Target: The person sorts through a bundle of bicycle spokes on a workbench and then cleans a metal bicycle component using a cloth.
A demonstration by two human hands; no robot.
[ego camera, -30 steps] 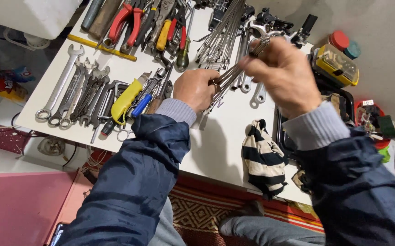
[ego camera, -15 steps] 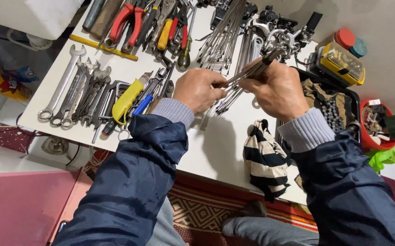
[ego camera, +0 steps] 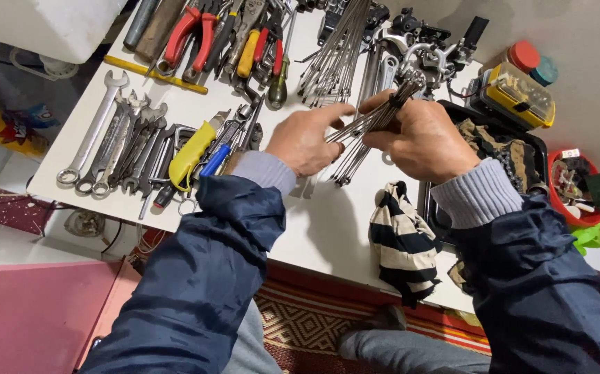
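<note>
Head view: my right hand grips a bundle of spokes above the white table; my left hand pinches its lower end. I judge even, aligned ends matter. Wrenches, loose spokes and a striped cloth crowd nearby.

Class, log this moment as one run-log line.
left hand: pinching thin metal rods | right hand: gripping same bundle | below: white table | near: striped black-and-white cloth, grey spanners
</note>
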